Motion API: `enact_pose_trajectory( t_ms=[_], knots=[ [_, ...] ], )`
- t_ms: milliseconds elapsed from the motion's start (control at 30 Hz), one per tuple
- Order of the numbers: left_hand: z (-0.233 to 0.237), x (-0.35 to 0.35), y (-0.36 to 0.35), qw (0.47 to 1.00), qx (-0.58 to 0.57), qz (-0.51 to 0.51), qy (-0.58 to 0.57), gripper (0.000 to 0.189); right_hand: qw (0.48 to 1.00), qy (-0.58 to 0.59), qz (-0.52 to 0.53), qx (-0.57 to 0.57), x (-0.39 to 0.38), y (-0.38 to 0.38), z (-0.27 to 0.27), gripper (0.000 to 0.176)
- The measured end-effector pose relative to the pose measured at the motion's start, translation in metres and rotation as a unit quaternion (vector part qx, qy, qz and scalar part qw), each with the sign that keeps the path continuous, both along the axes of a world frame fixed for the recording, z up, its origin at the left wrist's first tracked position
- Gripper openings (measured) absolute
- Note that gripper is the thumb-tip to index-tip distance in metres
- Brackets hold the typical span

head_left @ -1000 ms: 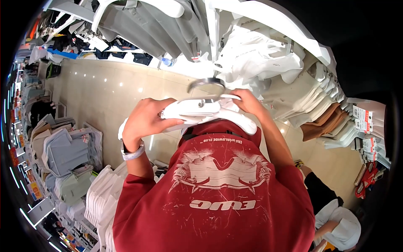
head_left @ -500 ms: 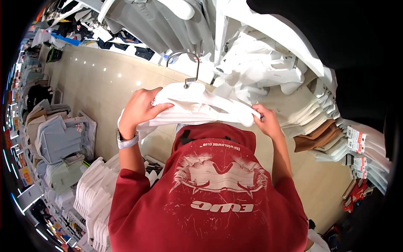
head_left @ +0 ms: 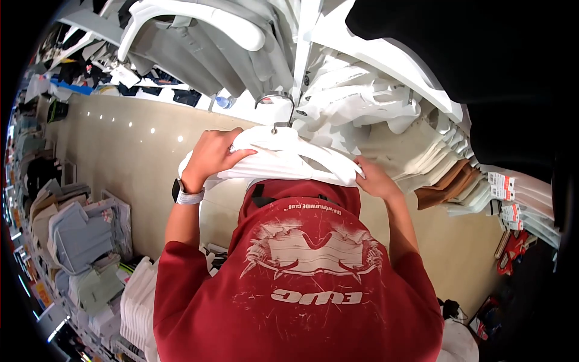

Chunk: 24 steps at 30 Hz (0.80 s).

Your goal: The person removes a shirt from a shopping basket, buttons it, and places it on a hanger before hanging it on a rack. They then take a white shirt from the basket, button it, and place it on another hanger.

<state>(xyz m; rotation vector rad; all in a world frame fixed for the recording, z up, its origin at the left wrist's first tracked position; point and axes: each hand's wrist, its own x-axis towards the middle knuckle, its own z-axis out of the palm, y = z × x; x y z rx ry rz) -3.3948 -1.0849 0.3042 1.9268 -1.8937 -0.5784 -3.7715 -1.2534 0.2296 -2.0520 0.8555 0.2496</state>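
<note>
A white clothes hanger (head_left: 325, 155) with a metal hook is held level in front of my waist. A white shirt (head_left: 253, 171) hangs on it, bunched along its underside. My left hand (head_left: 212, 155) is closed over the left shoulder of the hanger and shirt, with the thumb lying along the front. At the other end my right hand (head_left: 375, 178) pinches the hanger's tip, its fingertips partly hidden. The hook points away from me, towards the rack.
Grey garments on a rack (head_left: 199, 60) with a large white hanger (head_left: 199, 13) are ahead. White shirts (head_left: 362, 90) and folded beige and brown clothes (head_left: 443, 187) line the right. Light-blue clothes (head_left: 84, 235) and white hangers (head_left: 142, 295) stand at left over a tiled floor (head_left: 145, 157).
The view has shifted slightly, and the hanger's hook sits a little further right. My right hand has turned more over the hanger's tip. Both hands keep their hold.
</note>
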Motion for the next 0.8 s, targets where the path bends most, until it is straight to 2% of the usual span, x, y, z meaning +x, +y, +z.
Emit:
enact_pose_trajectory(
  t_ms=[133,200,233,267,333,367,400,467,500,533,567,600,667,733,767,800],
  knots=[
    [-0.031,-0.001,-0.014,0.998,-0.049,-0.013,-0.033,0.041,0.998,0.029,-0.036,-0.044,0.010,0.015,0.018,0.041],
    [-0.037,-0.003,-0.018,0.996,-0.073,-0.017,-0.053,0.044,0.981,-0.020,-0.003,0.193,0.015,0.015,0.035,0.055],
    [-0.039,-0.006,-0.019,0.998,-0.048,-0.027,-0.022,0.044,0.992,-0.069,-0.004,0.109,0.014,0.019,0.030,0.052],
    [-0.037,-0.008,-0.024,0.999,-0.024,-0.037,0.007,0.045,0.992,-0.068,-0.005,0.107,0.022,0.021,0.037,0.052],
    [-0.029,-0.015,-0.030,0.999,-0.005,-0.038,0.019,0.044,0.941,-0.063,-0.186,0.276,0.040,0.023,0.057,0.054],
    [-0.027,-0.019,-0.035,0.999,-0.002,-0.028,0.045,0.044,0.941,-0.126,-0.154,0.275,0.041,0.026,0.050,0.060],
    [-0.027,-0.022,-0.041,0.997,0.000,-0.017,0.071,0.044,0.915,-0.199,-0.168,0.307,0.040,0.031,0.044,0.064],
    [-0.032,-0.029,-0.051,0.997,0.001,-0.017,0.075,0.043,0.946,-0.175,-0.033,0.270,0.034,0.018,0.047,0.063],
    [-0.035,-0.034,-0.055,0.997,0.003,-0.022,0.078,0.043,0.968,-0.117,0.009,0.223,0.029,0.006,0.055,0.064],
    [-0.036,-0.042,-0.060,0.997,0.002,-0.020,0.081,0.043,0.968,-0.114,0.011,0.223,0.027,0.000,0.058,0.064],
    [-0.037,-0.050,-0.067,0.994,-0.005,-0.033,0.103,0.043,0.984,-0.168,-0.015,0.058,0.025,-0.006,0.059,0.066],
    [-0.038,-0.059,-0.073,0.991,-0.011,-0.046,0.125,0.043,0.969,-0.216,-0.041,-0.109,0.022,-0.011,0.059,0.069],
    [-0.041,-0.074,-0.089,0.993,-0.015,-0.056,0.099,0.045,0.969,-0.192,-0.075,-0.135,0.016,-0.022,0.050,0.069],
    [-0.045,-0.091,-0.108,0.992,-0.004,-0.076,0.102,0.047,0.979,-0.153,-0.095,-0.091,0.006,-0.035,0.026,0.066],
    [-0.051,-0.102,-0.115,0.989,-0.022,-0.081,0.126,0.049,0.972,-0.183,-0.146,-0.025,0.001,-0.042,0.010,0.066],
    [-0.056,-0.112,-0.124,0.988,-0.023,-0.083,0.128,0.049,0.972,-0.181,-0.148,-0.026,-0.007,-0.048,-0.005,0.066]
  ],
)
